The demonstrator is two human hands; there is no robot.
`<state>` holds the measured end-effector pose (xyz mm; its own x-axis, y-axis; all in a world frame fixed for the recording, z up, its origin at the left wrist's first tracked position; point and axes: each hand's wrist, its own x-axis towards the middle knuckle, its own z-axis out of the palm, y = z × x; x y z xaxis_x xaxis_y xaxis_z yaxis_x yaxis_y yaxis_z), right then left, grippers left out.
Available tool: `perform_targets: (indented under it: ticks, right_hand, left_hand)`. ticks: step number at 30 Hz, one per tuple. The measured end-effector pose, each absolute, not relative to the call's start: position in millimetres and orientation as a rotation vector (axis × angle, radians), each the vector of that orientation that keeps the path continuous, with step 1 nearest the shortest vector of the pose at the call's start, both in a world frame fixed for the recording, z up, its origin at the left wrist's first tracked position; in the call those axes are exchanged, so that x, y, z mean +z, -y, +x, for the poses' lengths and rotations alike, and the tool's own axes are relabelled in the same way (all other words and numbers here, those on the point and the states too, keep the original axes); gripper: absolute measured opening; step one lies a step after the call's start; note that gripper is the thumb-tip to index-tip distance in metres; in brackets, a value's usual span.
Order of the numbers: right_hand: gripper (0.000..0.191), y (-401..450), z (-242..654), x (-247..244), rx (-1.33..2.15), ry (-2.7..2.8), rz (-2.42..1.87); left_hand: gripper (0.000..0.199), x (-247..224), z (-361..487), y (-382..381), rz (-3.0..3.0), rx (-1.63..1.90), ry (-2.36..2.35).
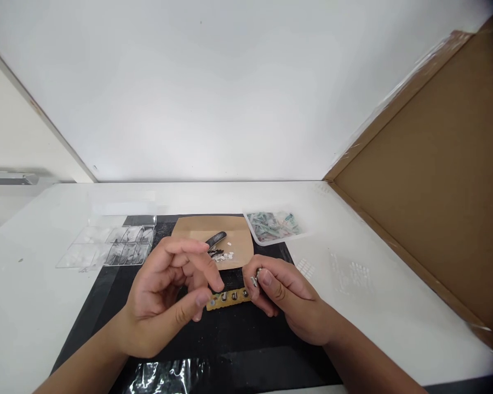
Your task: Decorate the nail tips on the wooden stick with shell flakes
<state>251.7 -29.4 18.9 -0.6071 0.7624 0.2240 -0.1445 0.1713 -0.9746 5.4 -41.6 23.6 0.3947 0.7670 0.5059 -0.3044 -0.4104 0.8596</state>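
My left hand (175, 298) hovers over the black mat with its fingers curved and apart, and nothing shows between them. Thumb and index finger of my right hand (285, 295) are pinched on a small shiny greenish-silver piece (254, 280); its exact kind is too small to tell. Between and below the hands a yellow strip (230, 298) lies on the mat, bearing several small round dark pieces. My right fingers cover the strip's right end. Behind the hands is a brown cardboard tray (234, 223) with a dark elongated tool (216, 238) and small white pieces (224, 256).
A clear compartment box (119, 243) with translucent pieces stands left on the black mat (246, 339). At the back right a plastic tub (273, 227) holds greenish clear slips. Sheets of small tabs (306, 268) lie right. A cardboard panel (431, 164) borders the right side.
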Motion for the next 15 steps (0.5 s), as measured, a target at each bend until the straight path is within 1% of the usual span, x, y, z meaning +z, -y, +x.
perform_targets:
  ticks: [6, 15]
  right_hand:
    - [0.037, 30.6, 253.3, 18.8, 1.526, 1.745, -0.616]
    - [0.038, 30.6, 255.0, 18.4, 1.508, 1.791, -0.643]
  left_hand:
    - [0.055, 24.7, 9.6, 46.2, 1.692, 1.270, -0.443]
    - [0.050, 26.1, 8.5, 50.4, 1.688, 1.267, -0.483]
